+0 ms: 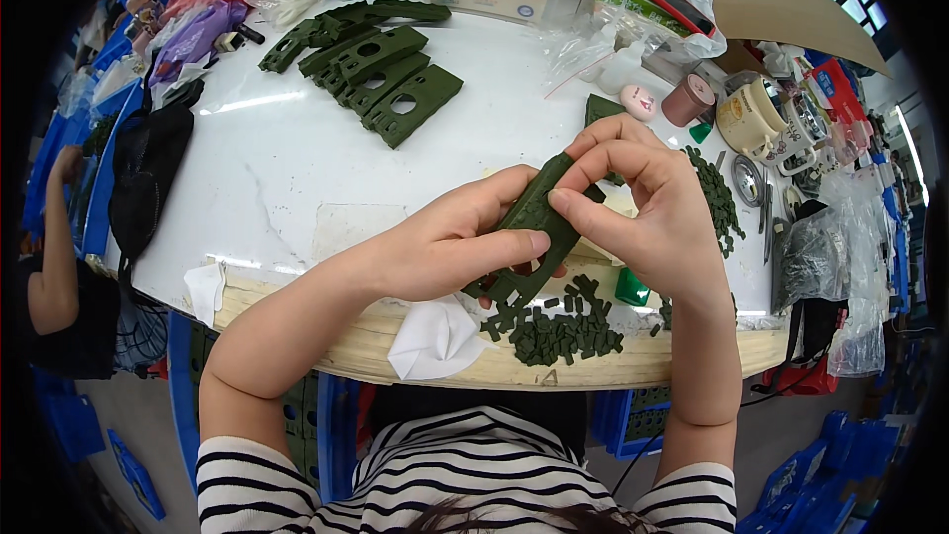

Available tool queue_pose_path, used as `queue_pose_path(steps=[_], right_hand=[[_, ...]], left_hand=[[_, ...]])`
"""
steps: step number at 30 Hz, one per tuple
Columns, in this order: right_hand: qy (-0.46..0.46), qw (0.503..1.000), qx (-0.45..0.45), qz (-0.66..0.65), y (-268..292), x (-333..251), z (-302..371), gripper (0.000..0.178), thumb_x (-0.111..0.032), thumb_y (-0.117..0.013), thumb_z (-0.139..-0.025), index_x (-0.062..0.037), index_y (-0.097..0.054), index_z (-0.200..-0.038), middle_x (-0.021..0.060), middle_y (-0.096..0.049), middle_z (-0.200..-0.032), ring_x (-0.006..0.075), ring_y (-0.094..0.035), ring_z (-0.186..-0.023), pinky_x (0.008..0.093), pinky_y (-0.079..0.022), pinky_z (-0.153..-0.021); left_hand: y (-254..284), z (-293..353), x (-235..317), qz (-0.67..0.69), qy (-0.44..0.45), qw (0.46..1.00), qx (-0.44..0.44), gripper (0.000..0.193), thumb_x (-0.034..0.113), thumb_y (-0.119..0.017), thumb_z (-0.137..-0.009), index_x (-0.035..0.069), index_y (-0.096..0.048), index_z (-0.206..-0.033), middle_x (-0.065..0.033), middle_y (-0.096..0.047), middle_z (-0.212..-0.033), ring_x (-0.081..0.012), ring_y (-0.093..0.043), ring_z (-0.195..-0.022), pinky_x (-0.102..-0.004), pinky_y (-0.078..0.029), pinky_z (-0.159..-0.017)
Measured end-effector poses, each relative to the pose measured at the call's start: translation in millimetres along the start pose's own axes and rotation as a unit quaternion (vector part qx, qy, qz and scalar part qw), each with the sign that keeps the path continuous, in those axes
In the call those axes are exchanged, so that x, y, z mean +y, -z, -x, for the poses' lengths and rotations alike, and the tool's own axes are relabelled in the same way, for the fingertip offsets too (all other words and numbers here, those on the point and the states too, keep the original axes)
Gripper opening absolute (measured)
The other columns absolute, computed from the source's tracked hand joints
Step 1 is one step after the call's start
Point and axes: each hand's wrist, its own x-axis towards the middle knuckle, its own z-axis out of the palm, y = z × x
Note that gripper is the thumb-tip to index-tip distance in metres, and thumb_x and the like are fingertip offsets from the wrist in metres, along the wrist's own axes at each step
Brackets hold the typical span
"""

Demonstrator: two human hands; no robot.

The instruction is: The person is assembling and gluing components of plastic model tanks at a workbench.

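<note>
A dark green plastic panel [535, 206] with a round opening is held slanted above the table's front edge. My left hand [435, 245] is closed around its lower left side, with the thumb lying across the face. My right hand [647, 203] pinches at the upper right edge with thumb and fingertips; whether a small piece is between them is hidden. Below the panel lies a heap of small dark green blocks [568, 334]. To the right of my right hand is a second heap of such blocks [716, 200]. Similar green panels [395, 74] lie overlapping at the back left.
Folded white paper [435, 341] rests on the wooden front edge [633, 371], beside a shiny green object [633, 287]. Mugs [748, 119], a pink-brown lidded jar [689, 100] and plastic bags crowd the right. A black bag [148, 178] hangs at left, where another person's arm [57, 227] shows.
</note>
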Motion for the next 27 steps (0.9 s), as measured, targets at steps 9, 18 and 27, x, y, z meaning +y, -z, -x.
queue_pose_path(steps=[9, 18, 27], right_hand=[[0.005, 1.0, 0.001, 0.008, -0.3, 1.9, 0.4, 0.01, -0.008, -0.072, -0.07, -0.0006, -0.066, -0.072, 0.0088, -0.061, -0.087, 0.0181, -0.06, -0.084, 0.0297, -0.047, -0.079], [0.004, 1.0, -0.002, 0.015, 0.2, 0.5, 1.4, 0.011, -0.009, -0.072, -0.07, -0.0007, -0.065, -0.072, 0.0088, -0.06, -0.089, 0.0183, -0.059, -0.083, 0.03, -0.047, -0.079], [0.025, 0.999, 0.027, 0.034, -4.1, -1.8, 1.8, 0.01, -0.008, -0.072, -0.071, -0.0018, -0.065, -0.076, 0.0079, -0.059, -0.087, 0.0191, -0.058, -0.081, 0.0312, -0.046, -0.074]], left_hand=[[0.5, 0.2, 2.8, -0.028, 0.009, 1.0, -0.003, 0.041, 0.011, -0.049, -0.095, 0.001, -0.037, -0.133, -0.0101, -0.061, -0.112, -0.015, -0.062, -0.102, -0.0247, -0.047, -0.078], [-1.8, 0.0, -1.6, -0.016, -0.011, 1.0, 0.004, 0.041, 0.009, -0.048, -0.095, 0.0, -0.036, -0.133, -0.0099, -0.059, -0.113, -0.0154, -0.062, -0.103, -0.025, -0.047, -0.078], [-2.6, -0.7, -1.5, -0.007, -0.023, 0.999, 0.023, 0.04, 0.009, -0.049, -0.094, 0.0, -0.037, -0.132, -0.0096, -0.06, -0.11, -0.0093, -0.058, -0.094, -0.023, -0.044, -0.077]])
